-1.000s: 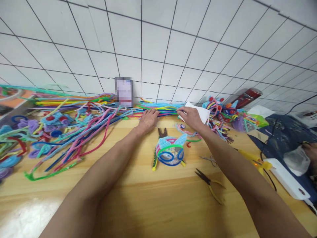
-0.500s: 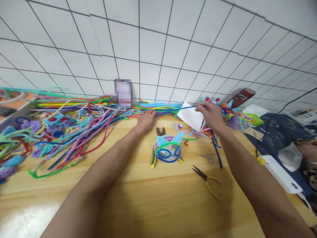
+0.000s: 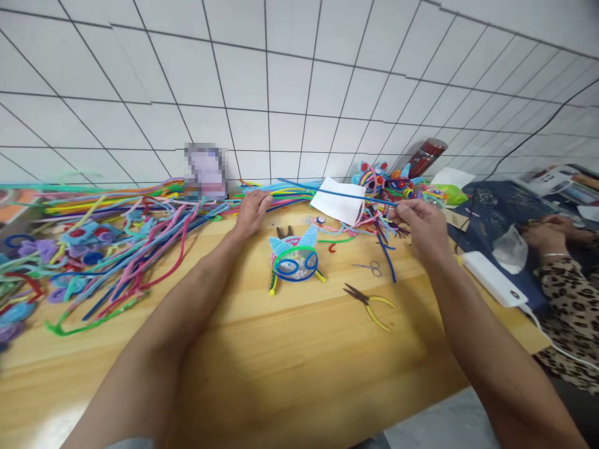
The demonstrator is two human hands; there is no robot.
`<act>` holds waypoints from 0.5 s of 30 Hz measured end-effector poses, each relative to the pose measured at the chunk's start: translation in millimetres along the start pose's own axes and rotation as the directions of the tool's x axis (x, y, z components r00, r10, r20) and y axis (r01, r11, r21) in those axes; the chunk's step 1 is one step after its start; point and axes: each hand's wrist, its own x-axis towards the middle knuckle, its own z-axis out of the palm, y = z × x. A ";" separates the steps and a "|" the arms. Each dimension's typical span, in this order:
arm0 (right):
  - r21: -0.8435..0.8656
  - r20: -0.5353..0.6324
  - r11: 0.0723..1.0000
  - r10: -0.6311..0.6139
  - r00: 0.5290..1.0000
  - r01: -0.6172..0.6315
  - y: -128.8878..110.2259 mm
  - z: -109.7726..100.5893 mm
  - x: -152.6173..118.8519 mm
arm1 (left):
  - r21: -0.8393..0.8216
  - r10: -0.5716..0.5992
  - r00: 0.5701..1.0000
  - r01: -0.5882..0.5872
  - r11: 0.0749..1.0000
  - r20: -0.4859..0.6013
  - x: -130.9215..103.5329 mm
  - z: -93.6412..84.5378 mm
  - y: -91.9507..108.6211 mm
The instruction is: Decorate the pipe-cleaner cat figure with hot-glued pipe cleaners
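1. The right hand (image 3: 420, 226), right of centre in the frame, has thumb and fingers pinched together on one end of a blue pipe cleaner (image 3: 346, 196).
2. From that pinch the blue pipe cleaner runs leftward, passing in front of a sheet of white paper (image 3: 337, 211) and ending above the bundle near the middle of the frame.
3. The left hand (image 3: 253, 212), just left of centre, lies palm down over the bundle of coloured pipe cleaners (image 3: 294, 201); I cannot tell whether its fingers grip any strand.
4. Between the forearms, below the left hand and to its right, sits a pipe-cleaner cat face (image 3: 296, 263) with light-blue ears, a green brow and blue loops. A pair of pliers with green-and-yellow handles (image 3: 273, 284) lies partly under it.
5. Nearer the right forearm, small scissors (image 3: 374, 268) and yellow-handled long-nose pliers (image 3: 369, 304) rest on the wooden bench (image 3: 281, 355).
6. A heap of loose pipe cleaners (image 3: 154, 249) spreads across the left of the frame.
7. At upper right, a red thermos (image 3: 428, 157) leans behind finished pipe-cleaner figures (image 3: 374, 178).
8. At the right edge are a co-worker's hands (image 3: 550, 236) and leopard-print sleeve (image 3: 566, 293).
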 end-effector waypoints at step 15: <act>0.377 0.042 0.917 0.121 0.992 -0.128 6.1 -21.0 -56.5 | -0.116 -0.233 0.918 0.206 0.972 -0.322 -20.3 -102.8 59.2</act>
